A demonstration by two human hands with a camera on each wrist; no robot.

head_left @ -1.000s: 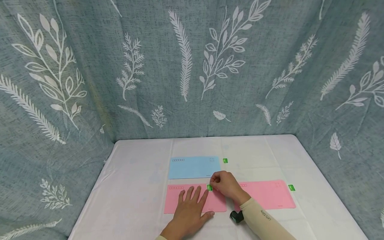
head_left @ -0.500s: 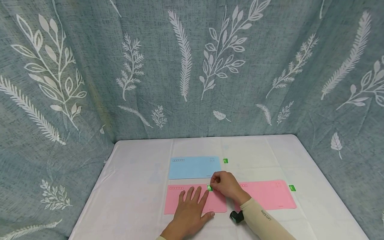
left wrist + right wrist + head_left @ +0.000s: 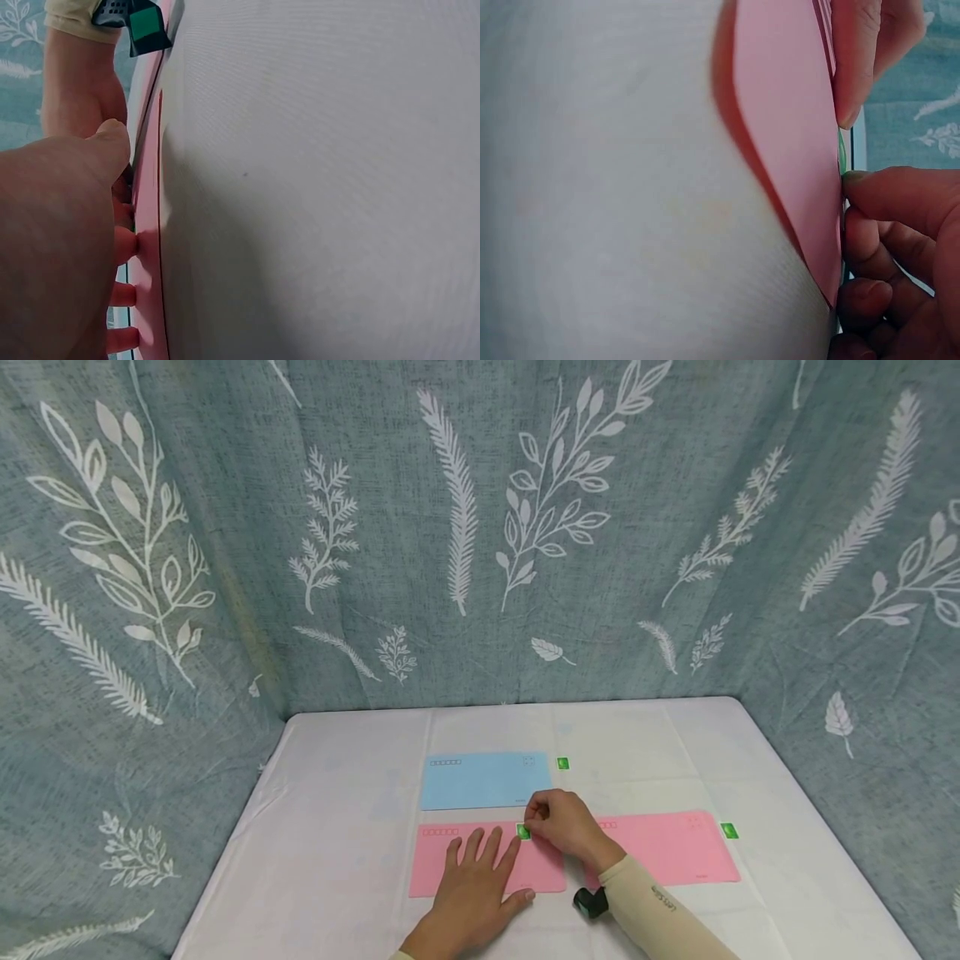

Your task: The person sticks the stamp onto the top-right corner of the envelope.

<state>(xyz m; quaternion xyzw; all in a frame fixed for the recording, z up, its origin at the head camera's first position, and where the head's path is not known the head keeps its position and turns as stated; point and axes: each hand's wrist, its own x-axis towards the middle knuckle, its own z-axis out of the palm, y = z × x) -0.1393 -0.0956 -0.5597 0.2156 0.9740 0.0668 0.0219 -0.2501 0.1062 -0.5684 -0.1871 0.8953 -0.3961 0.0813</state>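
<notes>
My left hand (image 3: 474, 887) lies with fingers spread on the left pink envelope (image 3: 426, 872), its index fingertip close beside a small green stamp (image 3: 522, 832) at the envelope's top right. From the other side, my right hand (image 3: 568, 828) pinches the stamp's right edge with thumb and index finger. The right wrist view shows the right thumb (image 3: 900, 191) at a green sliver of stamp (image 3: 843, 150), the other fingers curled below. There the envelope (image 3: 795, 112) bows slightly off the table. In the left wrist view, the left hand (image 3: 56, 232) hides most of the stamp.
A blue envelope (image 3: 480, 783) lies behind, with a green stamp (image 3: 563, 763) at its right. Another pink envelope (image 3: 667, 852) lies to the right, partly under the right forearm, and a third green stamp (image 3: 729, 831) is by its corner. A patterned curtain (image 3: 480, 527) surrounds the white table (image 3: 337, 827).
</notes>
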